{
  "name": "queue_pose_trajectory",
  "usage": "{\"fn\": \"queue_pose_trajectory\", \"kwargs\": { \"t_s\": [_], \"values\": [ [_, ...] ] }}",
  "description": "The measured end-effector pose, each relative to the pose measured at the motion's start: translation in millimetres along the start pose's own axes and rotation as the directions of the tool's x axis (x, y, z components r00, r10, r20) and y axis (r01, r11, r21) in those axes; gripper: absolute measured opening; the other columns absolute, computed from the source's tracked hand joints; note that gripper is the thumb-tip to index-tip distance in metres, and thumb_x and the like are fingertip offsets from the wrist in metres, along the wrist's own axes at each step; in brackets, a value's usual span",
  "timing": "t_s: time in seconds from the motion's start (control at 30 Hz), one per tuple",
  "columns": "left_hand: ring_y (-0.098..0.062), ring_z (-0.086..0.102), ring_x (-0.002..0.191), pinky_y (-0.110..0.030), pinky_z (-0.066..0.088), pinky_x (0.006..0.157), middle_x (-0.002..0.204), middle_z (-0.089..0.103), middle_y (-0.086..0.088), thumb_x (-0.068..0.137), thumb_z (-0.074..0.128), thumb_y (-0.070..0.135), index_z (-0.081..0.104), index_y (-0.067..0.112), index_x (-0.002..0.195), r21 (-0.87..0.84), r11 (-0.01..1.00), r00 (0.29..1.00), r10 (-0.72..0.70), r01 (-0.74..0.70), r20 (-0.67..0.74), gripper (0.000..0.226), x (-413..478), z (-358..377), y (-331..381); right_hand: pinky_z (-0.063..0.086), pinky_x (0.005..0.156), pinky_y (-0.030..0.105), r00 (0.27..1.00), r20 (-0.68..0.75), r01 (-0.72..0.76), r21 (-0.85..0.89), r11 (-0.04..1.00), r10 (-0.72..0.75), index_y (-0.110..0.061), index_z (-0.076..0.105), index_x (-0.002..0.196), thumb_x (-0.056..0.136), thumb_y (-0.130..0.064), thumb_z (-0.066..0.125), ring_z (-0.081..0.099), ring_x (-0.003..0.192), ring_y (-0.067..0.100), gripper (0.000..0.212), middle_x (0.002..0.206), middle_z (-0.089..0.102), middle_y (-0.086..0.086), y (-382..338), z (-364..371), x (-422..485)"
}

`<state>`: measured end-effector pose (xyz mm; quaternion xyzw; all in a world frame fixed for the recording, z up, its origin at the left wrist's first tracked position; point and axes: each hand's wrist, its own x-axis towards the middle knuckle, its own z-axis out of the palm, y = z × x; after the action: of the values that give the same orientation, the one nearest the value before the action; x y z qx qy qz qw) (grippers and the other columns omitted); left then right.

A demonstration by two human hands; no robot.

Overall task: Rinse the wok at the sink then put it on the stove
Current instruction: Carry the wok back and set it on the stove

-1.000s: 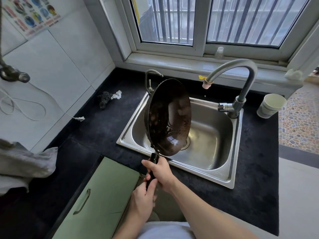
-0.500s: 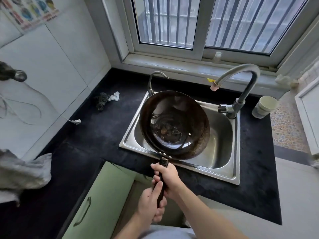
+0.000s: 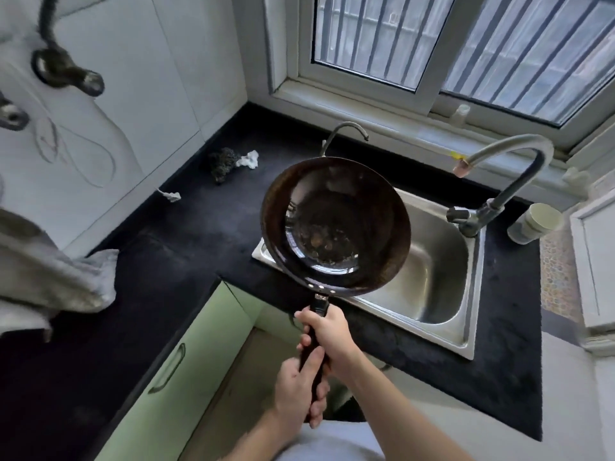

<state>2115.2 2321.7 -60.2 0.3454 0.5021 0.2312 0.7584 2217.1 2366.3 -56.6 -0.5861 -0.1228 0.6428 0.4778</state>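
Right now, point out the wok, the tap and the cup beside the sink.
wok [image 3: 336, 224]: head view, centre of its inner bowl.
tap [image 3: 512, 143]: head view, top of the curved spout.
cup [image 3: 522, 231]: head view, its pale side wall.

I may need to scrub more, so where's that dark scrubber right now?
Head view: the dark scrubber lies on the black counter left of the sink, right beside a crumpled white scrap, near the wall.

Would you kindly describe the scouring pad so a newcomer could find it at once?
Start at the steel sink. On the black counter left of it, towards the wall, lies the scouring pad: a dark wiry clump beside a crumpled white scrap.
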Motion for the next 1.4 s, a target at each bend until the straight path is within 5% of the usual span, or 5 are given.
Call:
{"fn": "queue_pose_trajectory", "kwargs": {
  "t_s": [0.23,0.4,0.63,1.03,1.4],
  "values": [
    [-0.017,0.035,0.027,-0.019,0.03,0.03,0.045,0.045,-0.007,0.098,0.051,0.031,0.047,0.008,0.06,-0.019,0.995,0.972,0.091,-0.097,-0.215,0.044,-15.9,7.3,-12.7,0.042,0.045,0.028,0.988,0.148,-0.016,-0.177,0.984,0.043,-0.008,0.045,0.073,0.089,0.004,0.061,0.04,0.04,0.015,0.025,0.054,0.042,0.004,7.4,6.8,0.6],
    [-0.016,0.033,0.026,-0.018,0.027,0.031,0.044,0.043,-0.007,0.097,0.052,0.033,0.045,0.011,0.053,-0.147,0.975,0.897,0.088,-0.167,-0.433,0.049,-43.4,45.8,-34.9,0.041,0.044,0.027,0.942,0.329,0.077,-0.421,0.904,0.073,-0.013,0.047,0.056,0.086,0.001,0.062,0.043,0.038,0.017,0.037,0.05,0.046,0.007,12.7,-3.4,-18.5],
    [-0.014,0.032,0.028,-0.016,0.028,0.03,0.045,0.041,-0.005,0.098,0.051,0.031,0.045,0.007,0.063,-0.297,0.918,0.778,0.019,-0.263,-0.628,0.043,-99.5,89.2,-77.1,0.041,0.044,0.026,0.833,0.497,0.12,-0.591,0.798,0.243,-0.012,0.045,0.06,0.086,0.0,0.061,0.047,0.038,0.016,0.033,0.049,0.047,0.002,56.3,-17.7,-59.9],
    [-0.017,0.036,0.027,-0.019,0.027,0.033,0.042,0.044,-0.004,0.098,0.05,0.035,0.05,0.006,0.06,-0.328,0.831,0.382,-0.154,-0.448,-0.911,0.047,-205.5,110.4,-169.0,0.046,0.054,0.038,0.526,0.596,0.217,-0.784,0.582,0.607,-0.012,0.053,0.052,0.083,-0.002,0.062,0.048,0.042,0.023,0.034,0.049,0.049,0.01,168.4,1.0,-175.4],
    [-0.016,0.036,0.029,-0.018,0.03,0.03,0.05,0.044,-0.009,0.098,0.052,0.023,0.053,0.003,0.072,-0.386,0.631,0.226,-0.322,-0.673,-0.919,0.033,-346.4,114.1,-279.5,0.049,0.047,0.032,0.291,0.554,0.32,-0.825,0.466,0.78,-0.005,0.05,0.065,0.089,0.003,0.059,0.046,0.042,0.021,0.026,0.052,0.048,0.007,299.8,-0.5,-328.3]
  ]
}}
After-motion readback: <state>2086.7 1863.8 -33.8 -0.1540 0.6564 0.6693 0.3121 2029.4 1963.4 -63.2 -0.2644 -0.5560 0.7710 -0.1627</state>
